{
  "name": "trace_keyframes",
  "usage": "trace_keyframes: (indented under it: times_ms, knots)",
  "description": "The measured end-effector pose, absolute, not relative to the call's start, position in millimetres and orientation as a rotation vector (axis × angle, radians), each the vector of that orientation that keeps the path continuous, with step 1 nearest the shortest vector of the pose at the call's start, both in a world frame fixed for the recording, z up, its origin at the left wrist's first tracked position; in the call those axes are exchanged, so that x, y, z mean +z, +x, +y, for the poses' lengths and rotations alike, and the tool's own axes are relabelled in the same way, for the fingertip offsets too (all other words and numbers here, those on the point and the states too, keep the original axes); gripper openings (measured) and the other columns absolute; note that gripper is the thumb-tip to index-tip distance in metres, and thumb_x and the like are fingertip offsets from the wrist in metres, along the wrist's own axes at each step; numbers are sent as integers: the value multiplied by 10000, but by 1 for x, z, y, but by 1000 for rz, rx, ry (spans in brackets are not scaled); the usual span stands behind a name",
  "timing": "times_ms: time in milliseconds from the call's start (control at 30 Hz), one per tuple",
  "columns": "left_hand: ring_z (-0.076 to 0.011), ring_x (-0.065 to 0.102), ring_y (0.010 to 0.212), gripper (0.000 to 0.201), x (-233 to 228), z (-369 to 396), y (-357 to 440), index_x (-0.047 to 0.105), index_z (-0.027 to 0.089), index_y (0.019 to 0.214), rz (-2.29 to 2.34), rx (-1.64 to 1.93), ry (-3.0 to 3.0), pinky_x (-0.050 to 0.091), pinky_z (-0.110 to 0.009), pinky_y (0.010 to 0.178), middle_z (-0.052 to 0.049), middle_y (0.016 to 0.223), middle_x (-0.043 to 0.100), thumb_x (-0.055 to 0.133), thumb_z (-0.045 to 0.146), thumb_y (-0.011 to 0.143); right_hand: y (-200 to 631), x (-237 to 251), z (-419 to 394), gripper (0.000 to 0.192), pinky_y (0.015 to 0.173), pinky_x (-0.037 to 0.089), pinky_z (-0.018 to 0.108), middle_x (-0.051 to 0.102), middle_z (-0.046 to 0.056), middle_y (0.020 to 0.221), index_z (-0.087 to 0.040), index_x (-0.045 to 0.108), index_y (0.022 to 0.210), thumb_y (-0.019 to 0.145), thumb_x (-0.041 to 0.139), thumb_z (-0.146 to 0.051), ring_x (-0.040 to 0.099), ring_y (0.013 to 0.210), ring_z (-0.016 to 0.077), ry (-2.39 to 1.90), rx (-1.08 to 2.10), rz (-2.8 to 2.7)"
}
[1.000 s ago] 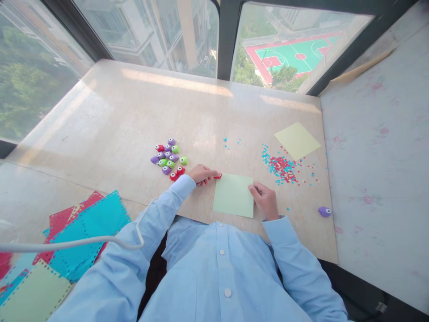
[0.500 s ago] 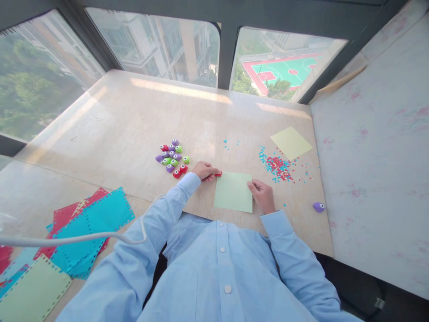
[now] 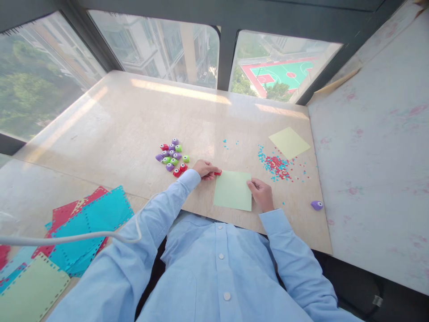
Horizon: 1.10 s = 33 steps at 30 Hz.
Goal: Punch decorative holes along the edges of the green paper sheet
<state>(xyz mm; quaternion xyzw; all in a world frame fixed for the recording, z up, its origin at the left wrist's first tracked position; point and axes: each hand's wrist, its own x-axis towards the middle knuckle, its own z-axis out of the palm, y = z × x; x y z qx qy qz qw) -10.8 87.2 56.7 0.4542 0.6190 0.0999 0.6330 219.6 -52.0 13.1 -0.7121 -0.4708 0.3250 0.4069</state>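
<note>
My left hand [image 3: 205,169] is closed on a small red craft punch [image 3: 218,173], which sits at the top left corner of a pale green sheet of paper [image 3: 232,191]. Most of that punch is covered by my fingers. At the sheet's right edge, my right hand [image 3: 262,194] pinches the paper between thumb and fingers. Just beyond my left hand is a cluster of small red, purple and green craft punches [image 3: 174,156].
Punched paper sheets [image 3: 90,223] in blue, red and pale green overlap at the left, under a white cable [image 3: 67,241]. Red and blue paper bits [image 3: 276,166] lie right, beside a pale yellow sheet [image 3: 290,142]. A purple punch [image 3: 317,205] stands near the wall [image 3: 372,170].
The view has shifted slightly. Both hands keep their hold on the punch and the sheet, with no clear movement between them.
</note>
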Motion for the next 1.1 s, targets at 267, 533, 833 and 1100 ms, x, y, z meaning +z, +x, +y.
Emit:
trace_keyframes:
  times_ms: [267,533,833,1100]
  knots:
    - [-111,597,455,325,52,84,-9,628,137,627,1416,232,1033,455,-198,442,-14,524,625,879,340,597,220,10,-53,360,666,476,281,674,29,725,-149,728,834,811,574,-472,618,682,196,-1784,812,-1190]
    - [-123,604,465,330,49,85,-10,640,131,628,1417,239,1022,459,-208,445,-23,523,624,893,340,586,221,6,-54,338,652,471,267,660,18,705,-156,726,836,824,570,-456,603,666,181,-1772,795,-1202]
    - [-112,605,490,352,53,93,-16,658,127,636,1390,164,960,487,-220,490,-38,566,650,917,345,540,220,6,-56,337,642,462,260,653,17,715,-156,720,838,836,566,-456,587,658,171,-1757,770,-1202]
    - [-111,607,487,387,52,90,-20,635,138,629,1345,131,993,478,-220,481,-36,570,655,897,419,581,219,6,-55,343,606,442,246,641,11,703,-159,714,823,840,556,-463,581,657,168,-1748,773,-1202]
